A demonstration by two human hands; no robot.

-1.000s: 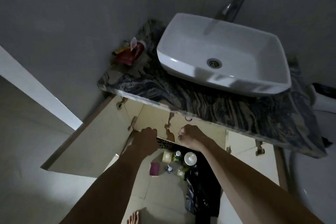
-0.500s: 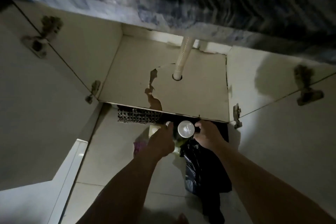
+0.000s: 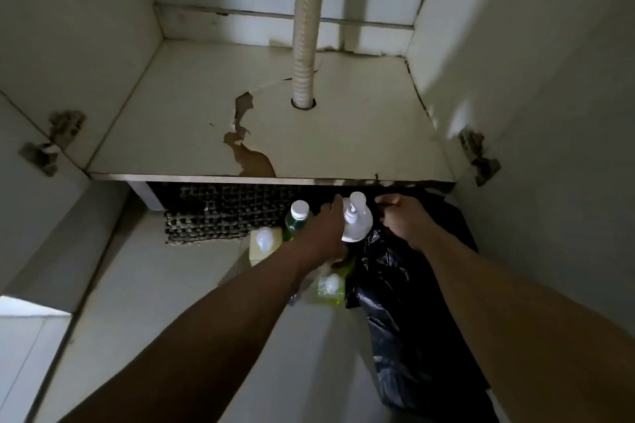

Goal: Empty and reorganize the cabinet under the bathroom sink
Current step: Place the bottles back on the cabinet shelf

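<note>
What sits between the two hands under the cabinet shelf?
In the head view, a white pump bottle stands between the left hand and the right hand. The left hand's fingers reach beside it; the right hand rests on the black plastic bag.

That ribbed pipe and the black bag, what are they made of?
The pipe looks like flexible white plastic: its ridges are corrugated and matte. The bag looks like thin glossy plastic film, crinkled with shiny folds. The right hand grips its top.
</note>
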